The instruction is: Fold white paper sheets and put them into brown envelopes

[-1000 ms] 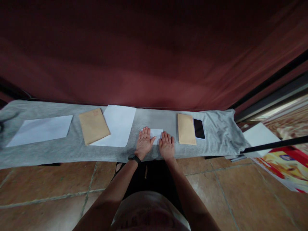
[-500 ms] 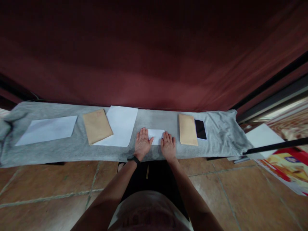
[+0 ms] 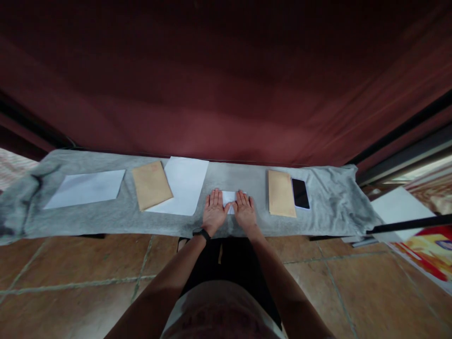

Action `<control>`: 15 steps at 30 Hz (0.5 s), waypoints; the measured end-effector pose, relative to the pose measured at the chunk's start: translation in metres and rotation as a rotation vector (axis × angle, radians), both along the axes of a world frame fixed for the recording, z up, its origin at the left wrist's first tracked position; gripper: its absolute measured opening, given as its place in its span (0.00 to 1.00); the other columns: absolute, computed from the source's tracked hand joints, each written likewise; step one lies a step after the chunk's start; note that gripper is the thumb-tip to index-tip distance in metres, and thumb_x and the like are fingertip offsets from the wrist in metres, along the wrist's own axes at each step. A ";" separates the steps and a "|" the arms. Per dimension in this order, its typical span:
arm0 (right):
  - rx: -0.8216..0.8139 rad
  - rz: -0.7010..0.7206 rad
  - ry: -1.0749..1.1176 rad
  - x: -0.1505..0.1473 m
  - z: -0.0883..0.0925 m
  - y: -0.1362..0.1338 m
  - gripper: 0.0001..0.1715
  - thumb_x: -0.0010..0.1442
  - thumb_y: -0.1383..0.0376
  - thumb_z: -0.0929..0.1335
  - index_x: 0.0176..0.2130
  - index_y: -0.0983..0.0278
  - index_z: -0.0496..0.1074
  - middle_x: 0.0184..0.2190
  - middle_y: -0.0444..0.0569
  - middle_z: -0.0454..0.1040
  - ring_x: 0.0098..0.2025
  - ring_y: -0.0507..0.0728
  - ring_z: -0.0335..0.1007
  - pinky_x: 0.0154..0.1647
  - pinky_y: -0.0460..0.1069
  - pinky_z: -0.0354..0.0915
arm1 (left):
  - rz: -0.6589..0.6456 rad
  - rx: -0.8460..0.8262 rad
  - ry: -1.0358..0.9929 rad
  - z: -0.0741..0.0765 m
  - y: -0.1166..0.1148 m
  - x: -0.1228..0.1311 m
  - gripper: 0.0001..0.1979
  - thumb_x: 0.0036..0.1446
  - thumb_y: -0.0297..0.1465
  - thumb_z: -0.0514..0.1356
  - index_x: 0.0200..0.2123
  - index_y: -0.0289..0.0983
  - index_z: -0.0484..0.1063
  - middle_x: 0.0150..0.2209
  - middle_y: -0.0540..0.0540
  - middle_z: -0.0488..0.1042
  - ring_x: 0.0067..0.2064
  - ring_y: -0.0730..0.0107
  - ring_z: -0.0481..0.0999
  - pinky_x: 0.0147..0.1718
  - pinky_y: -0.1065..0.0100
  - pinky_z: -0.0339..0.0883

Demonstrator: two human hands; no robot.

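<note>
A small white folded paper (image 3: pixel 229 197) lies flat on the grey cloth, mostly covered by my palms. My left hand (image 3: pixel 213 210) rests flat on its left part, fingers stretched out and pointing away from me; a dark band circles that wrist. On the paper's right part lies my right hand (image 3: pixel 245 210), also flat and with fingers extended. The two thumbs almost meet over the paper's near half. Left of my hands is a larger white sheet (image 3: pixel 187 183), partly under a brown envelope (image 3: pixel 151 184).
Another white sheet (image 3: pixel 86 189) lies at the far left of the grey cloth (image 3: pixel 233 174). To the right are brown envelopes (image 3: pixel 281 194) and a phone (image 3: pixel 300 193). A dark red curtain (image 3: pixel 226 117) hangs behind. A red and yellow printed box (image 3: pixel 432 249) stands at lower right.
My hands have come closer together over the small paper, my right hand sliding left across it, so less of it shows. The whole view has shifted slightly.
</note>
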State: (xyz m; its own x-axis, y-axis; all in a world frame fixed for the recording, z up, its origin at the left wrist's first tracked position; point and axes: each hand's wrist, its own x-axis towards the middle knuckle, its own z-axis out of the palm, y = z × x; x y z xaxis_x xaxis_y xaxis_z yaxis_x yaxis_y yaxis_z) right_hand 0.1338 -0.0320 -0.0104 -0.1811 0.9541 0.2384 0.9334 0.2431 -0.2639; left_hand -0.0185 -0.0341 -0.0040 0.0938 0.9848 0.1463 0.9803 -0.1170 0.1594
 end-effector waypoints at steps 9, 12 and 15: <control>0.061 -0.076 -0.019 0.013 -0.006 -0.008 0.32 0.74 0.59 0.57 0.69 0.73 0.58 0.69 0.64 0.59 0.71 0.66 0.54 0.70 0.64 0.47 | 0.009 -0.031 -0.001 0.005 -0.001 0.002 0.36 0.70 0.45 0.43 0.70 0.23 0.53 0.73 0.32 0.50 0.74 0.52 0.46 0.71 0.51 0.42; 0.087 -0.086 -0.019 0.015 -0.007 -0.010 0.32 0.74 0.59 0.56 0.69 0.73 0.58 0.68 0.63 0.61 0.71 0.66 0.55 0.70 0.65 0.47 | 0.015 -0.047 -0.002 0.006 0.000 0.002 0.36 0.70 0.45 0.43 0.71 0.23 0.52 0.73 0.33 0.49 0.75 0.52 0.45 0.72 0.51 0.41; 0.094 -0.101 -0.027 0.018 -0.006 -0.014 0.31 0.74 0.59 0.56 0.69 0.72 0.58 0.68 0.63 0.62 0.70 0.66 0.55 0.69 0.65 0.48 | 0.016 -0.058 -0.004 0.005 0.000 0.002 0.36 0.70 0.44 0.44 0.71 0.24 0.51 0.73 0.33 0.49 0.75 0.53 0.45 0.72 0.51 0.41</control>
State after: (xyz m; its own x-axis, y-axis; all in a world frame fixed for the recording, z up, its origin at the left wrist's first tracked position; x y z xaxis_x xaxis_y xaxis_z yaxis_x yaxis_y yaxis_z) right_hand 0.1519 -0.0457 -0.0166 -0.0928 0.9414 0.3242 0.9609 0.1700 -0.2186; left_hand -0.0165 -0.0340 0.0014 0.0778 0.9930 0.0891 0.9812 -0.0921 0.1696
